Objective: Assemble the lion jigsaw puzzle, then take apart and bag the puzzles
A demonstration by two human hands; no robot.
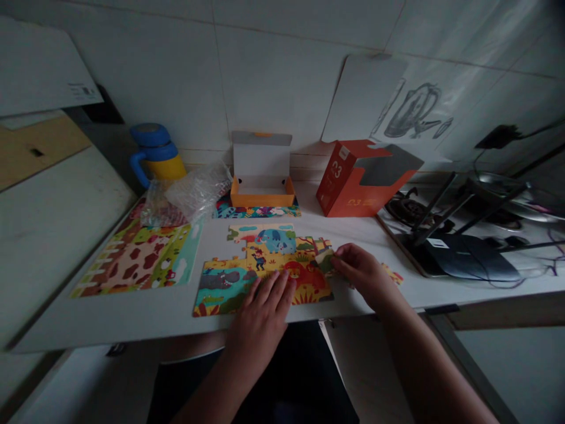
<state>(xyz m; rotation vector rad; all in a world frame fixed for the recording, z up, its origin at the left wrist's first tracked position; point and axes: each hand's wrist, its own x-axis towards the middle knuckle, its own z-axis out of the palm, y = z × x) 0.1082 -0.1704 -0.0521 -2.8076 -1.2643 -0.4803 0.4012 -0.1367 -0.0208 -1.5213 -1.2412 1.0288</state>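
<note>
A partly joined animal jigsaw puzzle (247, 268) lies on the white table (132, 318) in front of me. My left hand (263, 306) rests flat on its lower middle, fingers stretched over the lion picture. My right hand (362, 272) pinches a small puzzle piece (325, 261) at the puzzle's right edge. Another loose piece (392, 274) lies just right of that hand.
A finished giraffe puzzle (136, 259) lies at left under a clear plastic bag (189, 194). An open orange tray box (262, 176) and a red carton (362, 176) stand at the back. A blue-yellow jug (154, 154) is back left. A gas stove (454, 235) is at right.
</note>
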